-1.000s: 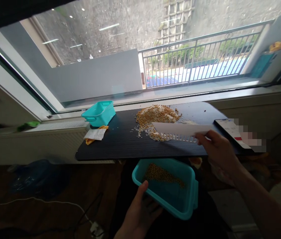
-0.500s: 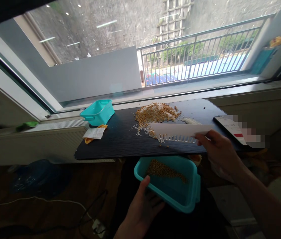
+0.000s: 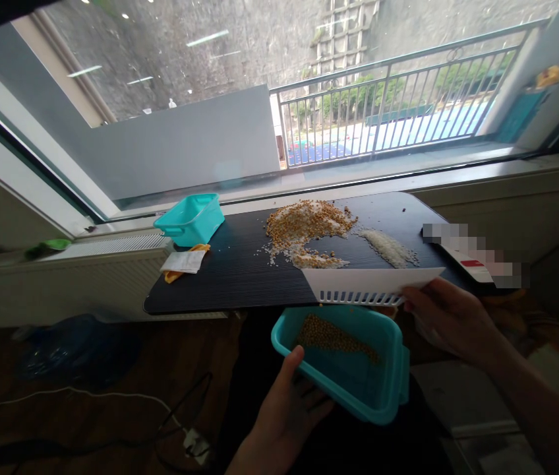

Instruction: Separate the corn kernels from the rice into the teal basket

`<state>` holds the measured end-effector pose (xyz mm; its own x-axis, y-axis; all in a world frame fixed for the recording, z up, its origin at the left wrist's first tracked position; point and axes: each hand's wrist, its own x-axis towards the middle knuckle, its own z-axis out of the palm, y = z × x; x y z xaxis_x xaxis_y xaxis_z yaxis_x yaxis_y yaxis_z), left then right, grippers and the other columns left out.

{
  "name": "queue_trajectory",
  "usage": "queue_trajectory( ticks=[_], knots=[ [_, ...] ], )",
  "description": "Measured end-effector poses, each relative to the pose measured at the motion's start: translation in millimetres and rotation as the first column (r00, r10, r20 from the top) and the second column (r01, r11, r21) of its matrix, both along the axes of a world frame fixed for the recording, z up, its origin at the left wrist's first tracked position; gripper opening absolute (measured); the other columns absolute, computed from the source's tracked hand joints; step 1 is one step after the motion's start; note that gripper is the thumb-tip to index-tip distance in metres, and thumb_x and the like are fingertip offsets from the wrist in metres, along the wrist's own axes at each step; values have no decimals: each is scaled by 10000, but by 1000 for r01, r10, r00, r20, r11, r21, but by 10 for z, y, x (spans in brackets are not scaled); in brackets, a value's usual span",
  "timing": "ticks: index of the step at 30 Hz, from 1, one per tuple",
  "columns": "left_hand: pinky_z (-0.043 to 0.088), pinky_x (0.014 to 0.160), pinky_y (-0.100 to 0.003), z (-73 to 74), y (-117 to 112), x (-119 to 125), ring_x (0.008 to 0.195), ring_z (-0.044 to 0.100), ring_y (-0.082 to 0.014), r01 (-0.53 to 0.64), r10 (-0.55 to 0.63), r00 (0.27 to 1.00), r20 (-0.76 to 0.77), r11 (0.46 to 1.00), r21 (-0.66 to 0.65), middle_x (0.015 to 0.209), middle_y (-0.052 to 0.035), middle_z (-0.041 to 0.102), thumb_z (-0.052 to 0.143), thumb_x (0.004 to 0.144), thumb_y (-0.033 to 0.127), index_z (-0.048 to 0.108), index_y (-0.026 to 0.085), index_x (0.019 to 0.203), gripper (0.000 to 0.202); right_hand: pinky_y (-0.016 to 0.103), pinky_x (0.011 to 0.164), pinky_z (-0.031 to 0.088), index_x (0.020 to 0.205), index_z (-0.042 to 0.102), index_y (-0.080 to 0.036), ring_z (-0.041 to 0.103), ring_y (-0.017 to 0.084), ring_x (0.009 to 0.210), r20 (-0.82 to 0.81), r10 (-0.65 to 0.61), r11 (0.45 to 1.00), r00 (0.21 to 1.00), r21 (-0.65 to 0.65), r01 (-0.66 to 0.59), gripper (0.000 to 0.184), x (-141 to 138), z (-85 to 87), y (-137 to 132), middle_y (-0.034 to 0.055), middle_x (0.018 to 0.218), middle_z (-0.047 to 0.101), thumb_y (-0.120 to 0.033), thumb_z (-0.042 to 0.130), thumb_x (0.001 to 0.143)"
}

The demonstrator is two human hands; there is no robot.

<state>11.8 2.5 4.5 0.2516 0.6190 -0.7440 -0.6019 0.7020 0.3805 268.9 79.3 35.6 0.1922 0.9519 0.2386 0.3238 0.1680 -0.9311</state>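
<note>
My left hand (image 3: 292, 396) grips the near left side of a teal plastic basin (image 3: 388, 406), thumb over the rim and fingers underneath. Yellow soybean-like grains (image 3: 331, 336) lie along the basin's far side. The basin is held just below the table's front edge. My right hand (image 3: 450, 310) pinches the right end of a white slotted card (image 3: 368, 280), its row of slots facing down along the table edge. Behind the card spreads a mixed heap of yellow beans and white rice (image 3: 304, 221). A separate pile of white rice (image 3: 389, 247) sits to the right.
On the black table (image 3: 230, 284) stand a second teal basket (image 3: 195, 221) at the left and a white and yellow cloth (image 3: 184, 262). A partly pixelated flat device (image 3: 472, 264) lies at the right. A window with a railing is behind; a power strip (image 3: 195, 445) lies below left.
My right hand has drawn the slotted card toward me to the table's front edge, uncovering the rice pile. The basin has shifted slightly right, still in my left hand.
</note>
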Motion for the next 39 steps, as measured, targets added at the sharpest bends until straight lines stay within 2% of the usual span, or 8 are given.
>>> queue_trajectory(
  ticks=[3, 6, 8, 13, 19, 25, 34, 39],
  knots=[
    [476, 917, -393, -37, -1, -17, 970, 658, -266, 3, -2, 1000, 7, 1000, -1, 1191, -183, 632, 542, 844, 534, 474, 94, 1320, 651, 299, 551, 499, 803, 669, -227, 593, 176, 582, 11, 24, 999, 1000, -33, -24, 324, 26, 71, -11, 14, 642, 656, -535, 694, 707],
    [476, 922, -397, -75, -2, -41, 977, 657, -272, -6, 6, 1000, 11, 1000, -4, 1187, -184, 632, 554, 834, 539, 471, 92, 1316, 662, 304, 564, 479, 684, 623, -216, 589, 180, 594, 121, -144, 990, 982, 10, 144, 278, 3, 213, 66, 13, 606, 632, -488, 663, 731],
    [479, 915, -391, -91, -6, -58, 968, 657, -268, -2, 2, 1000, 11, 1000, 1, 1173, -184, 638, 553, 834, 543, 482, 89, 1303, 656, 292, 574, 470, 627, 581, -219, 581, 166, 592, 138, -188, 982, 973, 36, 184, 273, -58, 284, 145, 6, 588, 616, -456, 642, 748],
    [467, 940, -402, -93, -26, -92, 1025, 640, -278, 0, -1, 1000, 27, 1000, 22, 1215, -186, 622, 561, 827, 545, 496, 99, 1296, 650, 292, 544, 463, 688, 597, -224, 543, 156, 535, 81, -71, 997, 994, 18, 70, 216, -252, 292, 296, -11, 557, 587, -430, 630, 745],
    [457, 954, -398, -85, -20, -102, 1036, 633, -275, -10, 10, 1000, 16, 999, 38, 1252, -192, 604, 559, 827, 543, 509, 97, 1289, 644, 287, 535, 469, 692, 586, -232, 539, 150, 529, 53, -101, 993, 993, 63, 98, 160, -360, 291, 386, -19, 566, 573, -375, 617, 757],
    [465, 956, -394, -107, 1, -149, 1061, 623, -286, -24, 23, 999, 30, 999, 27, 1270, -196, 595, 574, 825, 533, 483, 89, 1315, 667, 278, 533, 460, 684, 575, -225, 527, 135, 514, 74, -21, 998, 997, 66, 16, 143, -476, 316, 516, -19, 572, 574, -357, 599, 732],
    [471, 957, -400, -158, 0, -198, 1086, 619, -293, -36, 36, 999, 13, 999, 34, 1307, -199, 571, 568, 829, 540, 458, 97, 1340, 685, 269, 538, 465, 713, 586, -220, 531, 131, 511, 95, -2, 997, 996, 76, -5, 149, -461, 314, 477, -22, 574, 572, -363, 596, 752],
    [475, 945, -397, -172, 11, -213, 1086, 621, -293, -36, 36, 999, 5, 999, 29, 1303, -192, 575, 564, 827, 553, 463, 113, 1338, 682, 260, 536, 462, 702, 611, -217, 530, 134, 535, 139, 78, 991, 987, 99, -92, 189, -480, 253, 461, -17, 576, 576, -398, 613, 755]
  ],
)
